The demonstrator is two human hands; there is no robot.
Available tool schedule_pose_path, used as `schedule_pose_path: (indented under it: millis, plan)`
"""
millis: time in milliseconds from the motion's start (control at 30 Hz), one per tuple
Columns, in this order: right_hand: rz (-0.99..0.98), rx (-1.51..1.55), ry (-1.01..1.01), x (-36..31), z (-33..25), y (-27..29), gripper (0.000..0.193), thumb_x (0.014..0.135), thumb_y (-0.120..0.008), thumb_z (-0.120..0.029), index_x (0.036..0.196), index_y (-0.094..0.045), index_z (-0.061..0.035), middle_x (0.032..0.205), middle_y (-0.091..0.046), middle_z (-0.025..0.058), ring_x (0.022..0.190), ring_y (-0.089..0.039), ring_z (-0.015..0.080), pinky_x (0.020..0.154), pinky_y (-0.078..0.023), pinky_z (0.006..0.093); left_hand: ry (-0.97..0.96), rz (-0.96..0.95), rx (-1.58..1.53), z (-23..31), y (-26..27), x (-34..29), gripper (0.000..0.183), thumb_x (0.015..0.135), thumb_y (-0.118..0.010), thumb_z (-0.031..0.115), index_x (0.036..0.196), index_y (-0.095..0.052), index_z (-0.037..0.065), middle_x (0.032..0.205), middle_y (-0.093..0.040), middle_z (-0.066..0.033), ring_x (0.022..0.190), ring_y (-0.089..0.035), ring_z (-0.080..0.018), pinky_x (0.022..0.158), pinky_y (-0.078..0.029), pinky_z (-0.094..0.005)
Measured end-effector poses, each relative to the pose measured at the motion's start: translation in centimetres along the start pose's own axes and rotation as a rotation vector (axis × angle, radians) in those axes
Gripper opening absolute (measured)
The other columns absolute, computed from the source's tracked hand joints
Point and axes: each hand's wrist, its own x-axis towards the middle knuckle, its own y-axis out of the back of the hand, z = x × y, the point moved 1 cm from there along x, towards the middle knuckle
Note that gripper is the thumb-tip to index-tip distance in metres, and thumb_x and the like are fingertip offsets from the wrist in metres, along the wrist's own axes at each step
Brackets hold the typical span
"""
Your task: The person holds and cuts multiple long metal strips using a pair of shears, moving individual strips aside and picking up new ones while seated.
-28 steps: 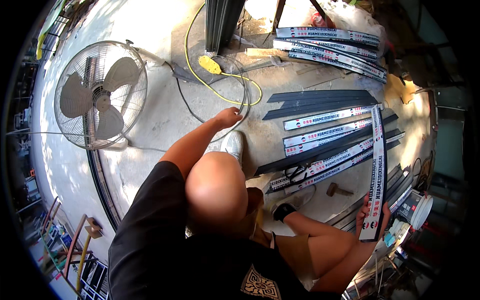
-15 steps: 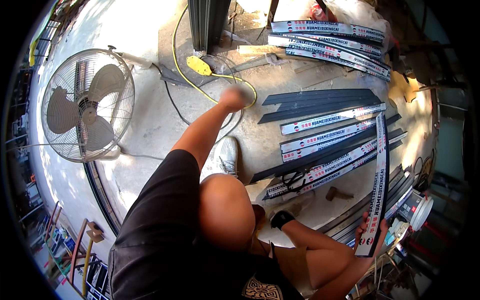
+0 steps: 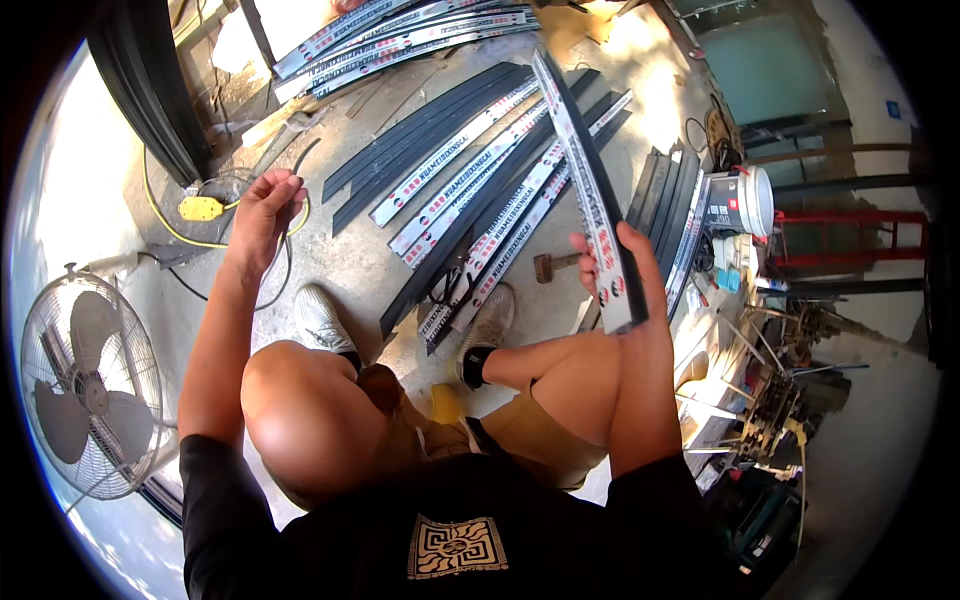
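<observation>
In my right hand is a long dark profile bar faced with white printed film. My fingers wrap its near end, and it slants up and away to the left. My left hand is raised, its thumb and fingers pinched on a short, thin dark strip whose exact kind I cannot make out. Beyond and between my hands, more profile bars lie side by side on the concrete floor, some plain dark, some with white film. Close to my right fingers lies a hammer.
A yellow socket block on a yellow cord lies left of my left hand. A large fan stands at the left. At the back lies another pile of profile bars. A white bucket stands at the right, near cluttered tools.
The view has swung to the right. My left hand has come up from the cord area with a thin dark strip in its fingers. My right hand keeps the profile bar, now tilted the other way.
</observation>
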Motion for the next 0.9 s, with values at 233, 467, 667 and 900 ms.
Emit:
schedule_pose_path:
  millis: [233,467,667,900]
  plan:
    - [-0.092,0.175,0.067,-2.2,0.4,-3.3,0.060,0.102,-0.070,-0.042,0.128,-0.058,0.0101,0.096,-0.069,0.0119,0.076,-0.068,0.0142,0.069,-0.059,0.0264,-0.039,-0.526,0.518,10.5,-15.6,-14.9,0.060,0.100,-0.059,0.001,0.158,-0.050,0.013,0.111,-0.069,-0.0012,0.080,-0.063,-0.0058,0.068,-0.046,-0.0193]
    - [-0.117,0.323,0.128,-2.5,1.6,-3.4,0.051,0.099,-0.075,-0.041,0.120,-0.062,0.0042,0.096,-0.070,0.0124,0.071,-0.068,0.0166,0.066,-0.059,0.0289,-0.287,-0.659,0.706,9.7,-20.4,-22.2,0.034,0.108,-0.057,0.003,0.141,-0.064,0.002,0.103,-0.067,0.0030,0.086,-0.055,-0.0032,0.077,-0.046,-0.0202]
    - [-0.268,0.369,-0.043,-1.7,2.0,-1.9,0.054,0.102,-0.067,-0.049,0.115,-0.066,0.0030,0.083,-0.071,0.0076,0.059,-0.065,0.0176,0.056,-0.056,0.0318,-0.911,-0.292,0.910,10.3,-18.9,-26.0,0.025,0.100,-0.071,0.010,0.125,-0.074,0.006,0.104,-0.078,-0.0126,0.089,-0.073,-0.0200,0.080,-0.057,-0.0360]
    - [-0.385,0.404,0.086,0.3,2.2,1.6,0.048,0.105,-0.067,-0.033,0.135,-0.057,0.0040,0.115,-0.071,0.0215,0.086,-0.069,0.0226,0.074,-0.058,0.0330,-1.079,0.197,1.019,9.5,-11.1,-28.3,0.020,0.091,-0.073,0.010,0.110,-0.076,0.005,0.090,-0.074,-0.0202,0.087,-0.072,-0.0420,0.077,-0.057,-0.0502]
